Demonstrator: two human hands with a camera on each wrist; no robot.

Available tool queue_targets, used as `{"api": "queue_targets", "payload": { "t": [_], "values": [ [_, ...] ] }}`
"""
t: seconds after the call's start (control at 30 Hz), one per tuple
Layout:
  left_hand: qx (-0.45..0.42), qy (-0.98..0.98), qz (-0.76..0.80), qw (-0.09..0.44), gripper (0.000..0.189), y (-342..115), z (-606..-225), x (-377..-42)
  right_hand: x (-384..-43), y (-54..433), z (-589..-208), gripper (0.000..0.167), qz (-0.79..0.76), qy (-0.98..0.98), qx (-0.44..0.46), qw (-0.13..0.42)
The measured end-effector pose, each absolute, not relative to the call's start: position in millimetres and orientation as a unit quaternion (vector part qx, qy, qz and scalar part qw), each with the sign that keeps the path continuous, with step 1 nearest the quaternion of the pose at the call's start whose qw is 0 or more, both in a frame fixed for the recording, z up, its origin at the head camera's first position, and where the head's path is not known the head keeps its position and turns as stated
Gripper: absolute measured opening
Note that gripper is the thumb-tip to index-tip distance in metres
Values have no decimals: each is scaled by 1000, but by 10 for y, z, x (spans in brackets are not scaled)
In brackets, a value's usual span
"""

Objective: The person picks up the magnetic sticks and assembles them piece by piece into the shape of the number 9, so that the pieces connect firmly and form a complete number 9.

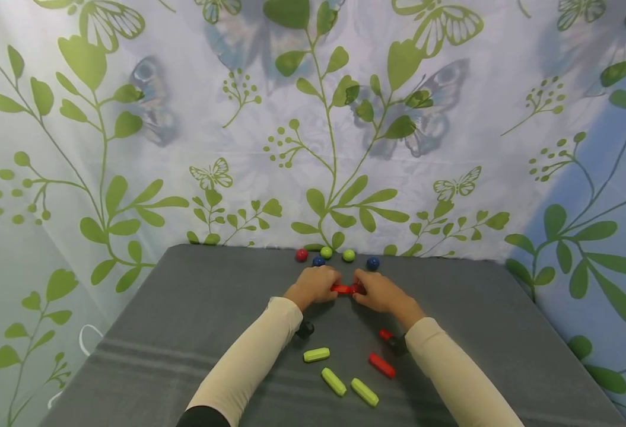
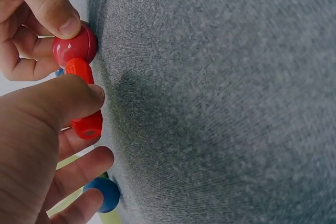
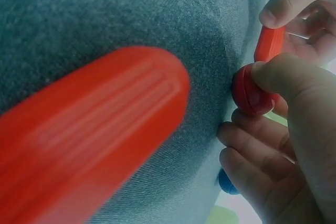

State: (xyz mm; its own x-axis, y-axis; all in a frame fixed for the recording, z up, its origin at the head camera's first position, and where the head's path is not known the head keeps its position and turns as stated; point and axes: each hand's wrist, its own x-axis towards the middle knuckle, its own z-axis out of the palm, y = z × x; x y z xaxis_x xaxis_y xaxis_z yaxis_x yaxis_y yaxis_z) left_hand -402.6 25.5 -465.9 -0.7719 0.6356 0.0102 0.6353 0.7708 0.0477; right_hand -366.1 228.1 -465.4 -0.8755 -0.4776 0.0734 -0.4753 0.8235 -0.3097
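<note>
Over the far middle of the table, my left hand (image 1: 317, 283) pinches a red ridged stick (image 2: 83, 69) between thumb and fingers. My right hand (image 1: 381, 292) grips a shiny red ball (image 2: 73, 46) with a seam round it. One end of the stick meets the ball between the two hands. Just beyond the left hand lies a blue ball (image 1: 318, 261), and a second blue ball (image 1: 373, 263) sits past the right hand. Close to the right wrist lies another red stick (image 3: 105, 129), partly hidden by the wrist camera in the head view.
At the back edge stand a red ball (image 1: 301, 255) and two green balls, one left (image 1: 326, 252) and one right (image 1: 349, 255). Nearer, several light green sticks (image 1: 333, 381) and a red stick (image 1: 381, 365) lie on the grey table (image 1: 211, 308). A patterned curtain (image 1: 313, 130) hangs behind.
</note>
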Motion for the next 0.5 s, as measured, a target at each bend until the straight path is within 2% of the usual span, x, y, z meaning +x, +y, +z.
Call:
{"api": "queue_targets", "payload": {
  "t": [0.3,0.4,0.5],
  "values": [
    [336,941,32,6,11,227,-4651,-4027,-3680,2277,-4667,22,-156,958,-243,10],
    [327,943,67,4,19,157,-4606,-4056,-3683,2267,-4665,22,-155,958,-240,13],
    [299,949,102,-20,29,43,-4564,-4133,-3686,2245,-4654,21,-157,959,-238,14]
  ]
}}
